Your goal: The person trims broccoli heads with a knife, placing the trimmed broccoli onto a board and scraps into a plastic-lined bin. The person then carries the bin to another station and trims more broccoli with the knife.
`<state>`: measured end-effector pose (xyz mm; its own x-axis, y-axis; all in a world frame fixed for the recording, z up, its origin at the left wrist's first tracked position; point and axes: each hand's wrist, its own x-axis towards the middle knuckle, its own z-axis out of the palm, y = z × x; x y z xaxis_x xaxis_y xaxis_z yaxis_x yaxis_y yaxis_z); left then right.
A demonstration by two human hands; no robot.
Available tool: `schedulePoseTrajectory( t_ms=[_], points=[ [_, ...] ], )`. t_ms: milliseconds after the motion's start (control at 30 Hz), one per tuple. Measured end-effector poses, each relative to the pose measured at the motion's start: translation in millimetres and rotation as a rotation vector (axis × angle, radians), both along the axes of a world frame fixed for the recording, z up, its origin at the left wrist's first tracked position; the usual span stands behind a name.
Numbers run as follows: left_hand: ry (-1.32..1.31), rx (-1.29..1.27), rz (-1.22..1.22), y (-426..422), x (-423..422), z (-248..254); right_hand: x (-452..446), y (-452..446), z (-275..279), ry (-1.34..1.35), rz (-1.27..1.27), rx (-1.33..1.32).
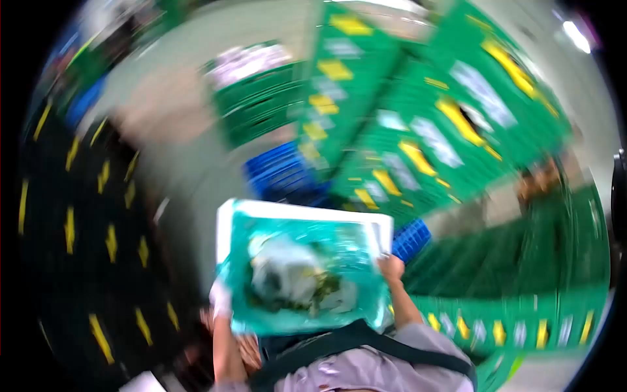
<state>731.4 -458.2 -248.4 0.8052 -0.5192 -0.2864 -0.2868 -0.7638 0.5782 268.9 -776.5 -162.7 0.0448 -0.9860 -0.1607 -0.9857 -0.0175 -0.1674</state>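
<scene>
While the left hand (221,300) holds the white box (224,228) by its left side, the right hand (391,266) holds its right side, so the box is between them. Green plastic (353,245) lines it. Past its far edge is a blue crate (279,171).

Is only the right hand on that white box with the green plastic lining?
No, the left hand holds the left side of the white box while the right hand grips its right side.
</scene>
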Motion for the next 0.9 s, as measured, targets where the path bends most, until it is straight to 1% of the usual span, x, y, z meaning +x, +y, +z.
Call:
schedulePoseTrajectory(
  t_ms=[33,67,100,133,167,200,233,267,300,367,400,467,500,567,600,633,700,733,767,800,833,900],
  points=[
    [0.107,0.033,0.087,-0.4,-11.5,23.2,4.9,2.4,2.8,0.099,-0.042,-0.009],
    [0.074,0.173,0.1,-1.7,-23.1,30.9,0.0,4.5,3.5,0.201,-0.068,-0.033],
    [0.044,0.126,0.076,-3.4,-31.0,13.2,-16.7,3.5,-5.1,0.173,0.058,-0.089],
    [-0.037,0.075,0.099,-4.2,-41.0,16.8,-41.8,-3.0,-26.4,0.039,0.058,-0.117],
    [-0.183,-0.006,0.11,-3.6,-52.6,6.8,-30.7,12.2,-2.5,0.105,0.088,-0.043],
    [-0.129,-0.028,0.105,-0.2,-58.9,10.2,-52.5,3.8,-20.0,0.187,0.146,-0.056],
    [-0.183,-0.038,0.167,-4.9,-66.0,-19.4,-55.0,10.8,-20.8,0.097,0.142,-0.095],
    [-0.135,0.05,0.222,-22.8,-74.3,3.4,-72.6,-7.5,-27.5,0.1,0.139,-0.135],
    [0.032,0.062,0.328,-32.7,-76.2,-0.4,-68.7,-12.3,-20.2,0.125,0.102,-0.037],
    [0.12,0.071,0.42,-38.5,-88.8,-34.8,-75.1,-9.0,-19.4,0.073,0.082,-0.004],
    [0.13,0.067,0.433,-32.4,-99.1,-40.2,-85.8,-6.8,-25.1,0.082,0.095,-0.009],
    [0.151,0.039,0.426,-21.8,-116.2,-43.1,-100.9,-12.7,-39.4,0.113,0.152,-0.106],
    [0.101,0.085,0.331,-6.8,-122.6,-7.9,-104.7,-21.5,-42.5,0.113,0.157,-0.11],
    [0.033,0.101,0.314,-0.9,-140.3,-13.0,-103.9,-30.1,-41.5,0.203,0.265,-0.088],
    [0.0,0.097,0.297,5.4,-145.9,0.1,-101.1,-24.2,-35.2,0.076,0.297,-0.075],
    [-0.058,0.095,0.288,9.4,-152.7,0.8,-107.0,-20.7,-35.6,0.068,0.284,-0.076],
    [-0.072,0.097,0.321,7.8,-159.0,1.2,-109.8,-25.3,-39.4,0.044,0.281,-0.104],
    [-0.068,0.091,0.293,8.1,-161.1,5.6,-109.3,-30.7,-39.8,0.031,0.215,-0.028],
    [-0.072,0.082,0.264,7.8,-158.6,9.6,-107.0,-37.0,-40.2,0.013,0.21,-0.038],
    [-0.125,0.063,0.298,5.5,-158.8,5.7,-102.3,-38.4,-40.8,0.015,0.222,-0.037],
    [-0.115,0.08,0.285,5.9,-156.7,9.7,-96.0,-33.7,-39.4,0.016,0.229,-0.034],
    [-0.136,0.105,0.308,5.0,-157.2,-1.8,-92.8,-33.8,-42.8,-0.041,0.195,-0.056]
  ],
)
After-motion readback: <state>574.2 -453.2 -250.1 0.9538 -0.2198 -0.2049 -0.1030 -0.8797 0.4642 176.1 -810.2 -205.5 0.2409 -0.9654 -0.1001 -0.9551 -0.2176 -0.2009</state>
